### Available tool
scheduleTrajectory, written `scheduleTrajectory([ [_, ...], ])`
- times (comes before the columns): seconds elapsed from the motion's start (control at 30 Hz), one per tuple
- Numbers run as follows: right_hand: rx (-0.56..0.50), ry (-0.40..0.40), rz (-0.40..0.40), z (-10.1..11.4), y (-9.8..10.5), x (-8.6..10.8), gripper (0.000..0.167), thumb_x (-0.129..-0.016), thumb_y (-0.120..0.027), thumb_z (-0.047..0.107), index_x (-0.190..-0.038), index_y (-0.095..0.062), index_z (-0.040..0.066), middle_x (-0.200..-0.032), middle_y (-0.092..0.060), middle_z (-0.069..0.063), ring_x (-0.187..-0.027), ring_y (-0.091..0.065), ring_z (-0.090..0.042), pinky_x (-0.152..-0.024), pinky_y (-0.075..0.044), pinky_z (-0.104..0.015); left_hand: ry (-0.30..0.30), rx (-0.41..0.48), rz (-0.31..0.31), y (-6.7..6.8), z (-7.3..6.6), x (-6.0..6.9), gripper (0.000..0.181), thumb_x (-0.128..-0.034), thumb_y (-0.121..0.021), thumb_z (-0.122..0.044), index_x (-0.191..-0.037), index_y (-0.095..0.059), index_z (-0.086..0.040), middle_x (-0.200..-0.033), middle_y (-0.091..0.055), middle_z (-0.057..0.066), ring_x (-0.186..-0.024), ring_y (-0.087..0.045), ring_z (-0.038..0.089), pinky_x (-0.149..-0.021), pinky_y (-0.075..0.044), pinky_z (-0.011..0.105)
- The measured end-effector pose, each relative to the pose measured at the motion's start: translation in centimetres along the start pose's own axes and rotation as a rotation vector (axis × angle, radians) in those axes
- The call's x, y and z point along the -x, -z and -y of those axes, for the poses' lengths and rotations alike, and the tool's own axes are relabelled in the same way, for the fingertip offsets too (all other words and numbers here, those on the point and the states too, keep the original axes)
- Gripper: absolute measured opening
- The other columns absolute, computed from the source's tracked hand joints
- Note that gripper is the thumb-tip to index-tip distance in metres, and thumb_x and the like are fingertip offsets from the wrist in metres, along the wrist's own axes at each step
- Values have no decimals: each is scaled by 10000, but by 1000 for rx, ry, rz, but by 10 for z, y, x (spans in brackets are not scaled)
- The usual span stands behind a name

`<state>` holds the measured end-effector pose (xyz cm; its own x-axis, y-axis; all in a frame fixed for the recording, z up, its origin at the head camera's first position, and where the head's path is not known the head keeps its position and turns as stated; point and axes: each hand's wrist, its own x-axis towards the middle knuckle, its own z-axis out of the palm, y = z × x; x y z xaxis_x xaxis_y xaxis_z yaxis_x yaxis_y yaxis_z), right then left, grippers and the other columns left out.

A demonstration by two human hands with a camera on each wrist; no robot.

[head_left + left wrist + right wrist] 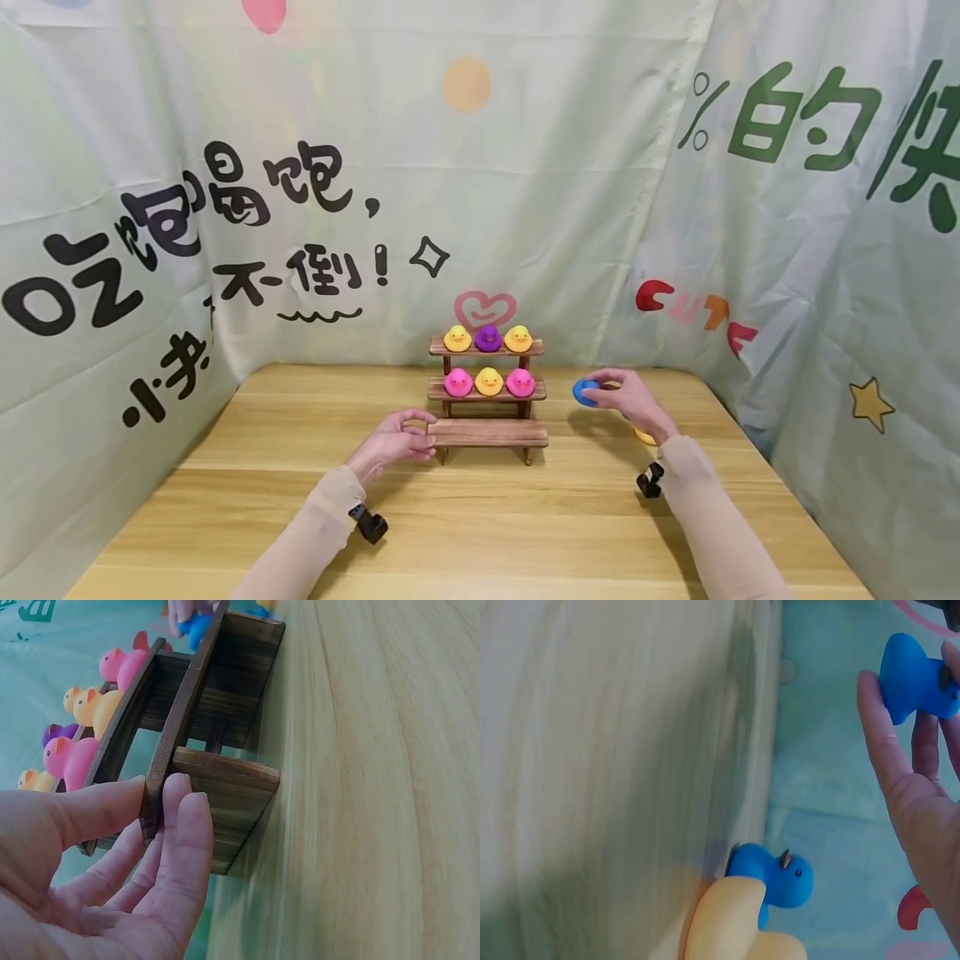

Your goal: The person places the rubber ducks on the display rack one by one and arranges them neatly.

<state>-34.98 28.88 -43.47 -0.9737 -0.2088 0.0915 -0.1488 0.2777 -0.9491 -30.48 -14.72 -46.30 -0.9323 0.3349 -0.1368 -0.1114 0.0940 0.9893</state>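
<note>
A three-step wooden display stand point(487, 432) stands on the table. My left hand point(386, 446) pinches the left end of its lowest step, thumb above and fingers below. That step holds nothing. On the middle step a yellow rubber duck point(489, 382) sits between two pink ducks point(458, 382). The top step has a purple duck point(488, 337) flanked by two yellow ducks point(518, 338). To the right of the stand, my right hand point(633, 400) holds a blue duck point(907, 679) above the table, between thumb and fingers.
Beneath my right wrist, a yellow duck point(724, 922) is on the table point(600, 517), with another blue duck point(780, 877) beside it. The head view mostly hides these. Printed fabric point(555, 217) hangs behind the table and along both sides.
</note>
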Motion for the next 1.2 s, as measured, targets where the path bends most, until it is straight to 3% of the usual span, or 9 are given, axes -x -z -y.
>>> scheduleTrajectory([
  [0.37, -25, 73, 98, 8, -13, 5, 398, -903, -715, 163, -1203, -609, -75, -1147, -672, -121, -969, -675, -132, -856, -597, -275, -1, 8, 5, 0, 2, 1, 430, -900, -632, 49, -1302, -482, 46, -885, -656, 104, -761, -687, 188, -802, -632, 372],
  [0.67, -18, 68, 141, 11, -21, 6, 467, -885, -733, 143, -1289, -593, -43, -1305, -581, -264, -1083, -651, -164, -915, -583, -276, 23, 12, -10, 0, 2, -1, 439, -886, -633, 60, -1301, -501, 12, -920, -645, 119, -785, -687, 211, -816, -629, 386],
  [1.0, -34, 58, 153, 16, -35, 14, 556, -884, -735, 167, -1351, -529, -53, -1306, -611, -196, -1110, -648, -173, -936, -584, -316, 33, 26, -7, 1, 3, -1, 441, -876, -627, 75, -1295, -504, 16, -954, -640, 145, -804, -683, 223, -854, -618, 417],
  [1.2, -34, 65, 170, 24, -44, 21, 513, -866, -755, 191, -1310, -586, -3, -1250, -645, -141, -1079, -655, -155, -921, -590, -321, 45, 49, 4, 1, 1, -2, 455, -876, -623, 77, -1308, -492, 18, -950, -645, 135, -825, -683, 225, -865, -616, 394],
])
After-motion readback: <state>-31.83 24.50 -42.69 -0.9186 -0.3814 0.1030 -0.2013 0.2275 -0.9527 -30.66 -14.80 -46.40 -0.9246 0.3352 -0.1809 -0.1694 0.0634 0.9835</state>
